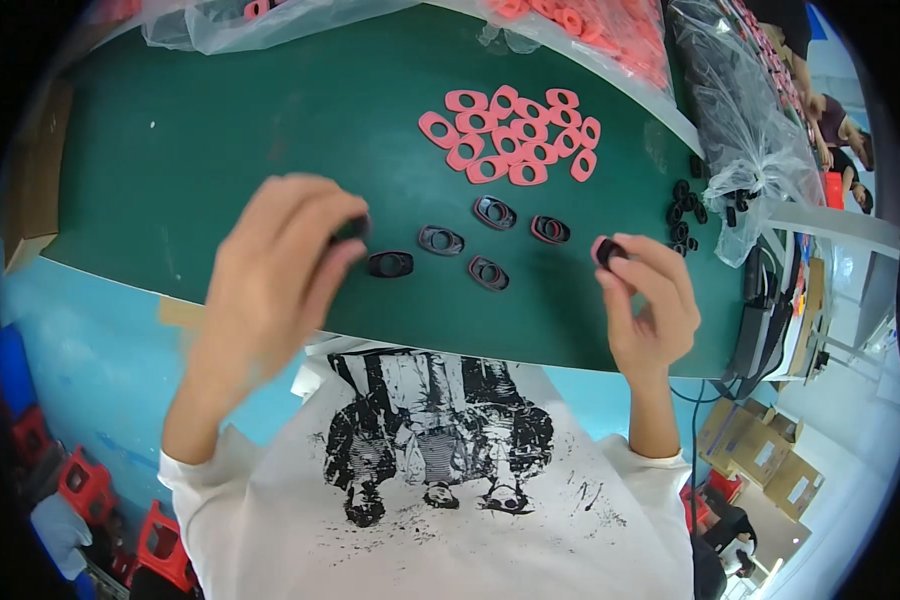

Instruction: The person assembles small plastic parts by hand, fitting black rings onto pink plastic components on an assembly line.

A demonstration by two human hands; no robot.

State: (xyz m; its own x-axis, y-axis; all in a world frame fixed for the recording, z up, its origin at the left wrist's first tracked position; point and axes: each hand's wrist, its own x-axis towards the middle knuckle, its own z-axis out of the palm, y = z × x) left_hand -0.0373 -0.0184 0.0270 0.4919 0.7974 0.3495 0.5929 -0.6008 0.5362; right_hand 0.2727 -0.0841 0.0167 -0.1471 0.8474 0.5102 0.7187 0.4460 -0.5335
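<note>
My left hand (285, 260), slightly blurred, pinches a small black part (354, 229) between thumb and fingers above the left side of the green table. In my right hand (655, 305) a small black and pink piece (607, 252) is gripped at the fingertips, over the table's right side. Between the hands lie several black oval housings with a hole, among them one (391, 264) closest to my left hand and one with a pink edge (550, 230) closer to my right. Beyond them is a loose cluster of flat pink rings (528, 131).
On the right of the green table (220, 110) sits a pile of small black parts (682, 215) beside a tied clear plastic bag (750, 150). A bag of pink pieces (610, 35) is at the back. A cardboard box (38, 180) stands at the left edge.
</note>
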